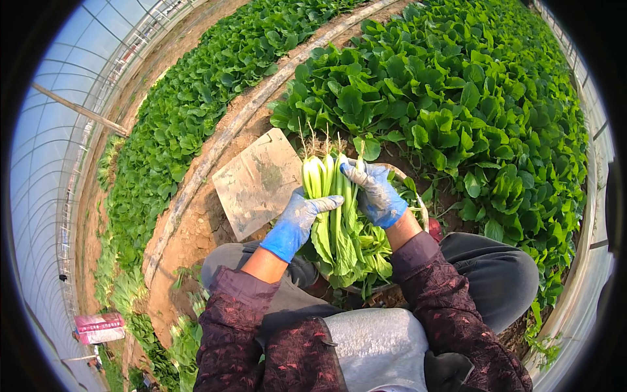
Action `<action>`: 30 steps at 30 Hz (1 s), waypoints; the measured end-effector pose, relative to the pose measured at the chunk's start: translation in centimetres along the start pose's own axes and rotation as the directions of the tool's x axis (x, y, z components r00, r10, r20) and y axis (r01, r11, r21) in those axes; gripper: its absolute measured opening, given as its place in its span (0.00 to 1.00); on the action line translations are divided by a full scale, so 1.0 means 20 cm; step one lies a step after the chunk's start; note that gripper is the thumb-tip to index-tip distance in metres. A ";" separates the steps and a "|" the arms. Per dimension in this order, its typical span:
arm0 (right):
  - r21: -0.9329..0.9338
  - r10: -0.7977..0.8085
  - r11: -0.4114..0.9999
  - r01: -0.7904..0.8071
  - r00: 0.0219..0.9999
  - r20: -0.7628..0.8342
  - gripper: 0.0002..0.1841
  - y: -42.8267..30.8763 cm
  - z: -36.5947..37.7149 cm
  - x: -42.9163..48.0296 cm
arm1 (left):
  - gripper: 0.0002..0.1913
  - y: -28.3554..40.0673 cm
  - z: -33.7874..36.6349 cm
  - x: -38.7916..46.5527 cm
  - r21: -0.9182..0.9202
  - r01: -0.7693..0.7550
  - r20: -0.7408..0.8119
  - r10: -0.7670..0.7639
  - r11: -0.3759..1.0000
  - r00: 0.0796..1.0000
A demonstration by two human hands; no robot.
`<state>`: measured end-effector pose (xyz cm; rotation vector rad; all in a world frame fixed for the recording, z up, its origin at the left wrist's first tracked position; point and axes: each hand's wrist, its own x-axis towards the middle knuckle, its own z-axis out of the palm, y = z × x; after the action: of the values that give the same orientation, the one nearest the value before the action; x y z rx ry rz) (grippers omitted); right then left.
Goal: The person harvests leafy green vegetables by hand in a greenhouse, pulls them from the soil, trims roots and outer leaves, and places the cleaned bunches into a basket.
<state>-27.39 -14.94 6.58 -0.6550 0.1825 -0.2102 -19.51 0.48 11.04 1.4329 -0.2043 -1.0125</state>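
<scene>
A bunch of leafy greens (338, 196) with pale stems is held between my gloved hands, roots pointing away from me and leaves hanging towards my lap. My left hand (302, 215), in a soiled blue glove, grips the bunch from the left with the thumb laid across the stems. On the right side, my right hand (374, 191) has its thumb and fingers around some stems near the root end. More loose leaves (374, 245) lie beneath the bunch, over what looks like a round container, mostly hidden by the hands and greens.
A dirt-stained flat board (259, 181) lies on the soil to the left. Dense green plants (450, 108) grow ahead and right. A long pale strip (235, 127) separates the beds. Cut greens (130, 291) lie at lower left near a pink printed box (100, 328).
</scene>
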 end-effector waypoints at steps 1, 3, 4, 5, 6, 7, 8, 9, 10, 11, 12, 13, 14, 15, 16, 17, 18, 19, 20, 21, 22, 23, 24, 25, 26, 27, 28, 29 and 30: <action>-0.016 0.018 1.000 -0.019 0.999 -0.031 0.15 0.00 0.03 0.01 | 0.18 -0.01 0.00 0.00 0.054 -0.032 -0.031 0.034 0.998 0.999; -0.186 -0.083 0.980 0.064 0.992 -0.097 0.11 -0.01 0.06 0.01 | 0.19 -0.04 -0.03 0.01 0.139 -0.044 -0.090 0.057 0.989 0.994; -0.210 -0.103 0.975 0.078 0.988 -0.112 0.12 -0.02 0.06 0.01 | 0.18 -0.04 -0.05 0.02 0.139 -0.095 -0.084 0.108 0.986 0.991; -0.233 -0.124 0.968 0.092 0.984 -0.127 0.12 -0.04 0.06 0.02 | 0.18 -0.04 -0.06 0.03 0.138 -0.147 -0.079 0.159 0.980 0.984; -0.418 -0.280 0.886 0.201 0.951 -0.135 0.13 -0.05 -0.02 0.05 | 0.18 -0.05 -0.04 0.04 0.133 -0.196 -0.061 0.205 0.972 0.977; -0.740 -0.338 0.661 0.127 0.930 -0.142 0.13 -0.10 -0.04 0.05 | 0.17 -0.04 -0.04 0.04 0.138 -0.218 -0.059 0.227 0.966 0.972; -0.920 -0.557 0.338 0.200 0.830 -0.024 0.14 -0.04 -0.10 0.08 | 0.17 -0.04 -0.03 0.03 0.144 -0.239 -0.057 0.250 0.960 0.967; -0.983 -0.704 -0.042 0.177 0.693 0.154 0.15 0.03 -0.19 0.10 | 0.17 -0.05 -0.01 0.04 0.141 -0.258 -0.038 0.266 0.956 0.963; -0.949 -0.770 -0.199 0.246 0.560 0.306 0.15 0.06 -0.18 0.13 | 0.16 -0.06 -0.01 0.04 0.164 -0.250 -0.031 0.258 0.954 0.966; -0.948 -0.605 0.212 0.237 0.794 0.063 0.16 0.08 -0.18 0.14 | 0.16 -0.07 0.01 0.05 0.186 -0.224 -0.058 0.238 0.957 0.970; -0.884 -0.517 0.404 0.235 0.856 -0.009 0.17 0.07 -0.05 0.12 | 0.17 -0.07 0.00 0.03 0.213 -0.194 -0.106 0.220 0.958 0.970; -0.795 -0.423 0.571 0.206 0.904 -0.069 0.17 0.02 0.06 0.08 | 0.17 -0.06 0.03 0.03 0.235 -0.168 -0.136 0.204 0.957 0.969; -0.739 -0.380 0.642 0.205 0.922 -0.074 0.19 0.07 0.01 0.11 | 0.21 -0.04 0.05 0.02 0.199 -0.112 -0.141 0.142 0.974 0.980; -0.585 -0.402 0.758 0.288 0.913 -0.072 0.22 0.11 0.05 0.10 | 0.22 -0.05 0.07 0.03 0.177 -0.152 -0.099 0.171 0.972 0.980; -0.439 -0.357 0.861 0.257 0.920 -0.163 0.24 0.15 0.07 0.10 | 0.24 -0.08 0.07 0.04 0.153 -0.190 -0.058 0.201 0.970 0.978; -0.276 -0.296 0.934 0.227 0.924 -0.244 0.26 0.17 0.08 0.10 | 0.25 -0.10 0.07 0.05 0.128 -0.227 -0.016 0.231 0.966 0.973; -0.138 -0.192 0.977 0.161 0.946 -0.261 0.27 0.15 0.12 0.09 | 0.27 -0.13 0.04 0.08 0.133 -0.206 -0.011 0.210 0.969 0.978; 0.002 -0.087 0.996 0.091 0.960 -0.266 0.28 0.10 0.17 0.07 | 0.26 -0.15 0.03 0.09 0.126 -0.241 -0.006 0.243 0.962 0.970; 0.143 0.020 0.990 0.018 0.966 -0.256 0.28 0.08 0.20 0.06 | 0.25 -0.17 0.03 0.09 0.118 -0.275 -0.002 0.277 0.954 0.961; 0.154 0.002 0.987 0.038 0.968 -0.252 0.29 0.08 0.21 0.05 | 0.24 -0.18 0.03 0.09 0.110 -0.311 0.009 0.311 0.944 0.950; 0.166 -0.015 0.984 0.058 0.969 -0.246 0.29 0.08 0.21 0.05 | 0.24 -0.17 0.02 0.11 0.132 -0.325 0.028 0.324 0.936 0.946; 0.178 -0.032 0.981 0.077 0.970 -0.240 0.29 0.08 0.22 0.05 | 0.24 -0.16 0.01 0.12 0.168 -0.276 -0.003 0.280 0.946 0.960; 0.130 -0.064 0.987 0.093 0.976 -0.206 0.30 0.08 0.25 0.03 | 0.24 -0.14 0.01 0.12 0.201 -0.223 -0.036 0.235 0.954 0.971; 0.080 -0.072 0.993 0.089 0.977 -0.199 0.30 0.12 0.19 0.06 | 0.24 -0.13 0.01 0.12 0.232 -0.169 -0.072 0.190 0.958 0.979; 0.054 -0.076 0.995 0.087 0.982 -0.175 0.29 0.13 0.17 0.07 | 0.23 -0.12 0.02 0.12 0.257 -0.116 -0.121 0.151 0.959 0.981; 0.029 -0.080 0.996 0.085 0.986 -0.149 0.29 0.13 0.18 0.07 | 0.21 -0.11 0.02 0.11 0.252 -0.103 -0.156 0.145 0.962 0.977; -0.095 -0.109 0.991 0.098 0.986 -0.123 0.30 0.12 0.18 0.06 | 0.19 -0.11 0.01 0.10 0.246 -0.090 -0.189 0.139 0.965 0.972; -0.217 -0.136 0.970 0.113 0.986 -0.094 0.31 0.11 0.19 0.05 | 0.17 -0.10 0.00 0.09 0.239 -0.078 -0.222 0.132 0.968 0.966; -0.543 -0.290 0.807 0.232 0.957 -0.023 0.33 0.12 0.18 0.07 | 0.15 -0.08 0.00 0.07 0.209 -0.049 -0.262 0.104 0.977 0.959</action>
<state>-24.97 -11.33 7.75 -1.2354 0.2555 -0.4720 -19.47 -0.24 9.04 1.7177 -0.1626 -0.7365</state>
